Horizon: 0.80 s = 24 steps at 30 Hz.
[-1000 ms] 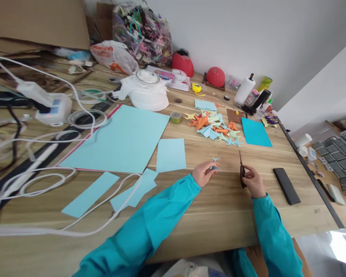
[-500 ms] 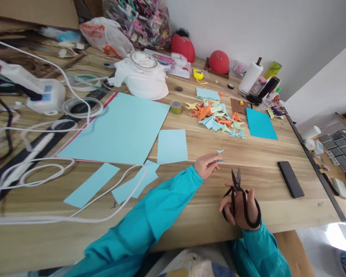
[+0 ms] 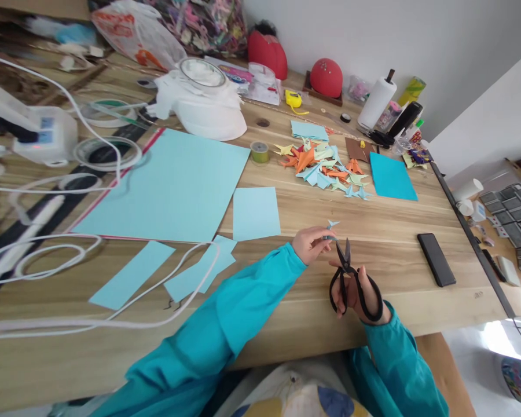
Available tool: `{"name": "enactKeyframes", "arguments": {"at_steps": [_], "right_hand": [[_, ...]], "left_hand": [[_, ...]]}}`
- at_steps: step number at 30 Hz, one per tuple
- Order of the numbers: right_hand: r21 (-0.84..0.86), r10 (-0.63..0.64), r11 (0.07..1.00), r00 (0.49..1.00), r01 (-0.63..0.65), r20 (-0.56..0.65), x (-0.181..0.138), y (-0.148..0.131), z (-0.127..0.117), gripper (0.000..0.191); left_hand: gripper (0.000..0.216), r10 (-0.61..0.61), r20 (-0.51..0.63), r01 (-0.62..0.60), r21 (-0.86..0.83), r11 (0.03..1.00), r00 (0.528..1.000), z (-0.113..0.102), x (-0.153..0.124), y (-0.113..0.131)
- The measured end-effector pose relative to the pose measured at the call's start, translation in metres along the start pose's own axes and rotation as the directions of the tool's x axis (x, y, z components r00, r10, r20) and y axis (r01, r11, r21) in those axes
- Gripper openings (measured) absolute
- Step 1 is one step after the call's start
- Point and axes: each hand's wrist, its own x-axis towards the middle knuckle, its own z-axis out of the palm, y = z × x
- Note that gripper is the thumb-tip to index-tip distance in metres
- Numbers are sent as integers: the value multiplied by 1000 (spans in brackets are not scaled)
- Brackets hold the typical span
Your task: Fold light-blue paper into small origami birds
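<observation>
1. Our left hand (image 3: 315, 243) pinches a small folded blue paper (image 3: 331, 224), seemingly to leave its points clear.
2. At five o'clock from it, our right hand (image 3: 355, 294) grips scissors (image 3: 346, 267) by the handles (the blades stand parted), probably for control.

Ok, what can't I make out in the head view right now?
All in the head view:
Folded blue paper: partly hidden by the left hand.
Right hand: partly hidden behind the scissors.
Folded-paper pile: pieces overlap, so no sure count.
Clear bag: top cut off by the upper edge.
White box: markings too small to read.
</observation>
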Motion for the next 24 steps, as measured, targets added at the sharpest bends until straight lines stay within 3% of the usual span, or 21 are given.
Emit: {"name": "enactKeyframes", "arguments": {"at_steps": [24], "right_hand": [[17, 34, 999, 999, -34, 22, -6, 1, 2, 74]], "left_hand": [[24, -12, 47, 12, -8, 1000, 999, 0, -3, 0]]}}
